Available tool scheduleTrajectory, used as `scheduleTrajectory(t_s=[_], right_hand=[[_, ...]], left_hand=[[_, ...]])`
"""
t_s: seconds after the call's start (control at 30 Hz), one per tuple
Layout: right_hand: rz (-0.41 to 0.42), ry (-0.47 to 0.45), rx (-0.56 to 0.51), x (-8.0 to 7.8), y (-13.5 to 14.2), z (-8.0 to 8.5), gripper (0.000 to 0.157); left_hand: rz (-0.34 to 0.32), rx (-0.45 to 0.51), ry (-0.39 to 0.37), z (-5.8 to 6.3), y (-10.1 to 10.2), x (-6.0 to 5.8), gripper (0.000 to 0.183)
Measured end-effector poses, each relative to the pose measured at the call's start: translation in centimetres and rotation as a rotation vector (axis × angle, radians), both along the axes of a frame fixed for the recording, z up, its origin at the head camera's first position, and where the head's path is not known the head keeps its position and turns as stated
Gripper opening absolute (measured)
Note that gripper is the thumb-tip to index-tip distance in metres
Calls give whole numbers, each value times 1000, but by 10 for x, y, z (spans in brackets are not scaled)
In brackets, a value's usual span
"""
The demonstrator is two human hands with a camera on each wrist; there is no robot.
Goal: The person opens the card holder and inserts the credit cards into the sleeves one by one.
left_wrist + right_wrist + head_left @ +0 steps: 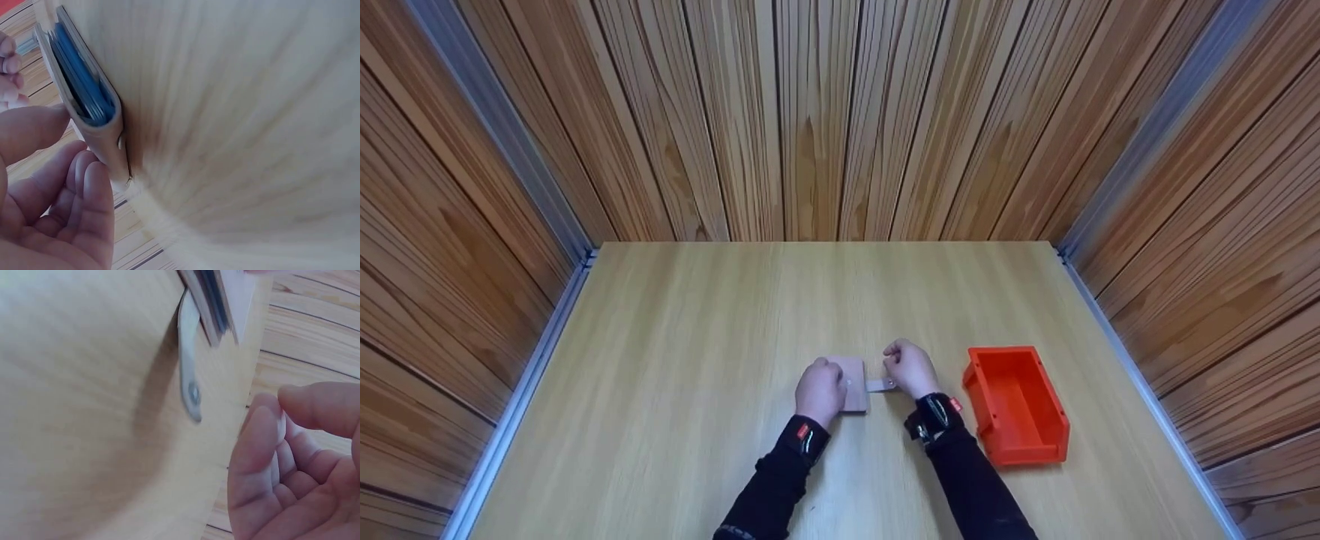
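Observation:
A pale pink card holder (855, 397) lies on the table between the hands. Blue and clear sleeves (84, 84) show between its covers in the left wrist view. My left hand (820, 391) holds it at its left side, thumb on the upper cover and fingers curled by the spine. From its right side a narrow strap (188, 354) sticks out, with a metal snap (194, 391) near its tip. Just past the strap's end is my right hand (913, 369), its fingers loosely curled, thumb close to the index fingertip, holding nothing.
An orange-red plastic bin (1020, 409) stands on the light wood table (682, 337), to the right of my right forearm. Wood-plank walls (810, 120) with metal corner rails (1170, 97) enclose the table at the back and both sides.

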State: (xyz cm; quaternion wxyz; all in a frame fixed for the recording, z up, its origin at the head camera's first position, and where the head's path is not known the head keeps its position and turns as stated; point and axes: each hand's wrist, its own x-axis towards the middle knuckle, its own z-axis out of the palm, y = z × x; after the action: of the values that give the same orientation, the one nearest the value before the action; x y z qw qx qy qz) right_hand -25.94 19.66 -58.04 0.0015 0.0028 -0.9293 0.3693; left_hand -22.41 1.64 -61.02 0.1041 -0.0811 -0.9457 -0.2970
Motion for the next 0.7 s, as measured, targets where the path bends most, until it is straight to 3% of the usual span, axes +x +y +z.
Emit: scheduleTrajectory(t_s=[0.7], right_hand=[[-1,-175,66,9,16,-5,11]], left_hand=[[-45,29,0,2,-6,2,12]])
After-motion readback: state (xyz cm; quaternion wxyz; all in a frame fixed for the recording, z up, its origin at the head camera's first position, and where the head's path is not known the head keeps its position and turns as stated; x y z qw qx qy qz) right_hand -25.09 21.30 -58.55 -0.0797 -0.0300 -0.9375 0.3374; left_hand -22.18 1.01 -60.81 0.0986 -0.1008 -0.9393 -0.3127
